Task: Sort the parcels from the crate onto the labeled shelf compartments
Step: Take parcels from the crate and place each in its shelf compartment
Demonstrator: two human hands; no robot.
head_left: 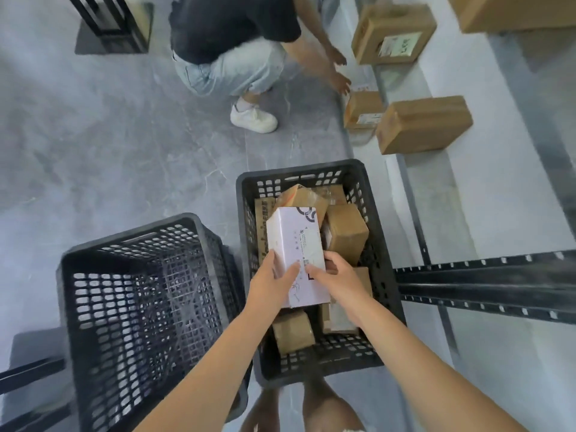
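Head view, hands: the left hand [274, 283] and right hand [338, 280] both clasp the near end of the white parcel [296, 247], fingers curled over its top face, left thumb along its left edge.
Parcel axis: its long side runs away from the wearer, near end in the fingers, far end raised over the crate's contents.
Nearer hand: neither clearly; both sit at the same end, left on the left side, right on the right.
Coming move: likely a lift and a swing to the right, since the shelf [498, 194] lies on the right-hand side.
Full crate [386, 275]: black, perforated, holding several brown cardboard parcels under and around the white one.
Empty crate [103, 307]: just beside the full one on its left, nothing visible inside.
Shelf contents: brown boxes [420, 124] resting on the lower levels; any compartment labels are too blurred to read.
Far: another person [237, 51] crouches, hands reaching to a small box [361, 109] at the shelf's edge.
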